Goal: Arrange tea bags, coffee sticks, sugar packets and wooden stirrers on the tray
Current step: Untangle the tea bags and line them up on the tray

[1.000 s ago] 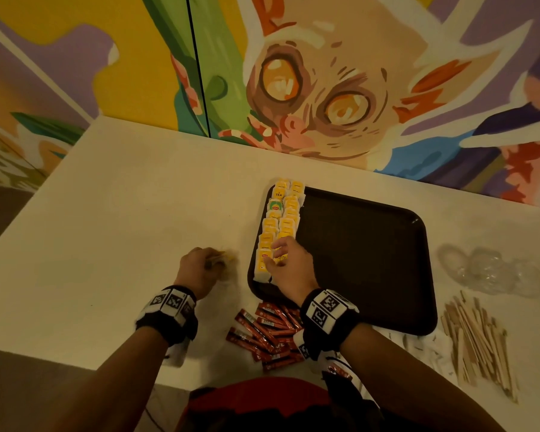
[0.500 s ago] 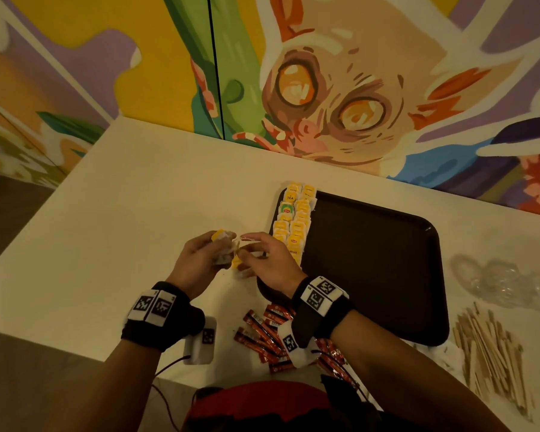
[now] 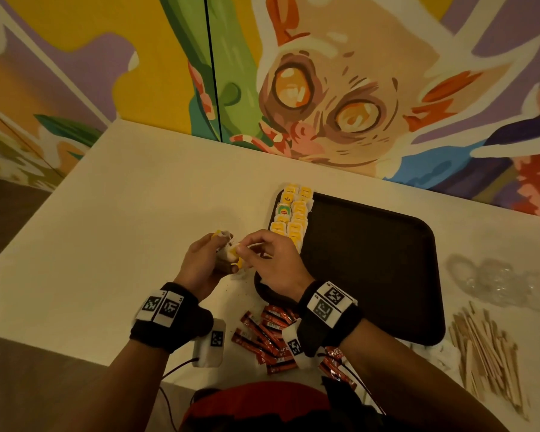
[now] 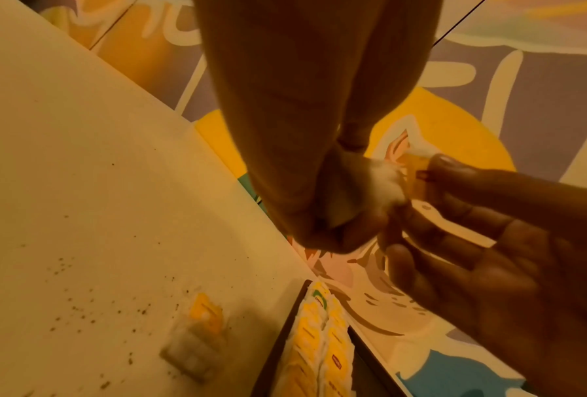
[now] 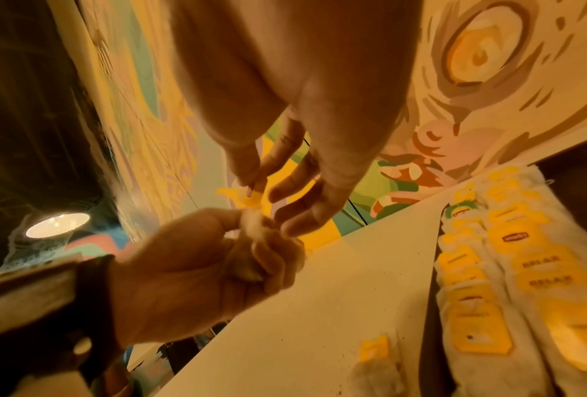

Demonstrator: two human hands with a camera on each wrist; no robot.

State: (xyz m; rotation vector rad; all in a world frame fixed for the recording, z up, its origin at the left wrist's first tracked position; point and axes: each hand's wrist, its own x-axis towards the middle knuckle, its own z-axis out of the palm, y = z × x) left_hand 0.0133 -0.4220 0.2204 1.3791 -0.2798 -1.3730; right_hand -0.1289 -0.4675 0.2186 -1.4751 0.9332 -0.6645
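Both hands meet above the table just left of the dark tray (image 3: 371, 260). My left hand (image 3: 222, 255) grips a small bunch of white tea bags (image 4: 381, 182), fingers curled round them. With thumb and forefinger, my right hand (image 3: 243, 248) pinches the yellow tag (image 5: 255, 197) of one tea bag in that bunch. Two rows of yellow-tagged tea bags (image 3: 293, 213) line the tray's left edge. One loose tea bag (image 4: 200, 335) lies on the table beside the tray. Red coffee sticks (image 3: 262, 335) lie under my right wrist. Wooden stirrers (image 3: 487, 347) are piled at the right.
Crumpled clear plastic (image 3: 496, 279) lies right of the tray, above the stirrers. Dark crumbs (image 4: 81, 303) speckle the white table (image 3: 122, 229). A painted wall stands right behind the table's far edge. The table's front edge runs close to my body.
A second ago my right hand rested on the tray's tea bag row and my left held tea bags low on the table. Both hands then rose and met left of the tray.
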